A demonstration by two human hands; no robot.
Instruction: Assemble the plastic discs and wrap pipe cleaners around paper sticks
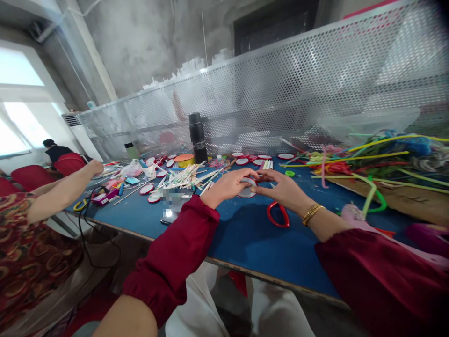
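My left hand (229, 187) and my right hand (286, 191) meet over the blue table, fingertips almost touching. Between them is a round white disc with a red rim (247, 191), and the fingers of both hands are closed at its edge. A small pale bit near my right thumb is too small to name. Just below my right hand lie red-handled scissors (278, 216), their blades mostly hidden by the hand. Left of my left hand is a heap of thin white and green sticks (185, 179). A small green ring (289, 173) lies beyond my right hand.
More red-rimmed discs (286, 156) lie toward the back, beside a black bottle (198, 138). Colourful pipe cleaners (372, 157) pile up at right on cardboard (403, 201). A phone (170, 217) rests near the front edge. At left, a co-worker's arm (63, 194) reaches over the table.
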